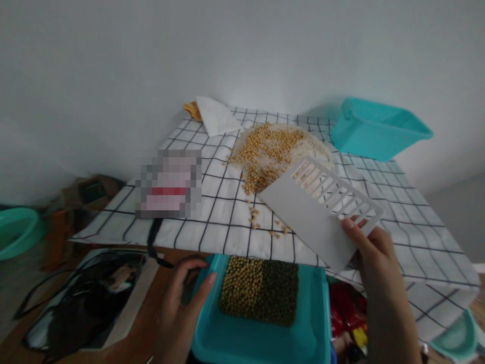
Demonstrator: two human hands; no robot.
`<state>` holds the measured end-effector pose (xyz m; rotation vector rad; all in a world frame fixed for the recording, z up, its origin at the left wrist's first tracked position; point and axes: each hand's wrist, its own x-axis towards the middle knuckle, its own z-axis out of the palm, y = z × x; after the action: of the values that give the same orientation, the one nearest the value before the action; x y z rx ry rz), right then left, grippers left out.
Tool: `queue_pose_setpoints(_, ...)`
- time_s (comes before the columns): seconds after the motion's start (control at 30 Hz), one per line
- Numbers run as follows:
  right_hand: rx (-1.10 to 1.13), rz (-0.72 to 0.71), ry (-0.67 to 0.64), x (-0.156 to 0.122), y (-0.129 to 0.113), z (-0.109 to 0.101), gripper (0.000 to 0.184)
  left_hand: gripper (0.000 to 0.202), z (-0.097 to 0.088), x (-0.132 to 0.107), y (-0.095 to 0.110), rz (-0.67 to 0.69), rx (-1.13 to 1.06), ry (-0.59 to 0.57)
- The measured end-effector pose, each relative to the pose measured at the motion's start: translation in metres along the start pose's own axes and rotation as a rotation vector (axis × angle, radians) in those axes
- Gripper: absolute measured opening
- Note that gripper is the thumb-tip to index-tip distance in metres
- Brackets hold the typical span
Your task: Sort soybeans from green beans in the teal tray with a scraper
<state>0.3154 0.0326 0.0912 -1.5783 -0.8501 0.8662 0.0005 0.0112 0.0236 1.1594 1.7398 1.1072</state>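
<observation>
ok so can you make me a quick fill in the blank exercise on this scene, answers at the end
1. The slotted white panel is held in the person's ____ grip.
2. The other grip is at the ____ side of the near turquoise bin, as the camera sees it.
3. The loose yellowish beans are spread above a white cloth checked with ____ lines.
4. In the picture, the far turquoise bin stands to the ____ of those beans.

Missing words: right; left; black; right
</observation>
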Motion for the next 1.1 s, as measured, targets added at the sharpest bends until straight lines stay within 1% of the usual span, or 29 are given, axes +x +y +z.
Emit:
queue_pose_setpoints(0.07, 0.001, -0.001, -0.007, -0.0008, -0.0010, 0.0005, 0.042, 0.027, -0.0002, -0.0004, 0.0002, 0.009, 0.001, -0.010)
queue_pose_setpoints(0.2, 0.009, 0.026, -0.005, -0.0005, -0.0009, 0.0010, 0.041, 0.027, 0.0009, -0.0016, 0.0038, -0.019, 0.000, -0.004)
queue_pose_setpoints(0.33, 0.057, -0.053, 0.071, 0.0024, 0.0024, 0.0005, 0.041, 0.030, 0.0018, -0.0015, 0.0056, -0.038, -0.033, 0.030)
queue_pose_setpoints(0.4, 0.051, -0.068, 0.094, 0.0035, 0.0042, 0.0001, 0.041, 0.031, 0.0020, -0.0013, 0.0047, -0.046, -0.029, 0.025)
queue_pose_setpoints(0.47, 0.028, -0.052, 0.082, 0.0037, 0.0054, -0.0003, 0.040, 0.029, 0.0025, -0.0011, 0.0031, -0.045, -0.012, 0.007)
queue_pose_setpoints(0.63, -0.009, -0.033, 0.024, 0.0017, 0.0057, -0.0007, 0.039, 0.026, 0.0047, -0.0013, 0.0018, -0.011, -0.032, 0.062)
queue_pose_setpoints(0.73, -0.002, -0.023, 0.010, 0.0004, 0.0041, -0.0001, 0.038, 0.027, 0.0037, -0.0019, 0.0035, -0.034, -0.011, 0.037)
queue_pose_setpoints(0.9, 0.026, 0.034, 0.013, -0.0019, -0.0004, 0.0021, 0.039, 0.026, 0.0030, -0.0021, 0.0077, -0.023, 0.001, 0.031)
queue_pose_setpoints(1.03, 0.028, 0.031, -0.003, -0.0025, -0.0010, 0.0012, 0.041, 0.026, 0.0035, -0.0012, 0.0083, -0.016, 0.002, 0.043)
queue_pose_setpoints(1.1, 0.007, 0.026, -0.008, -0.0018, -0.0001, -0.0003, 0.041, 0.025, 0.0030, -0.0012, 0.0058, -0.007, 0.005, 0.017)
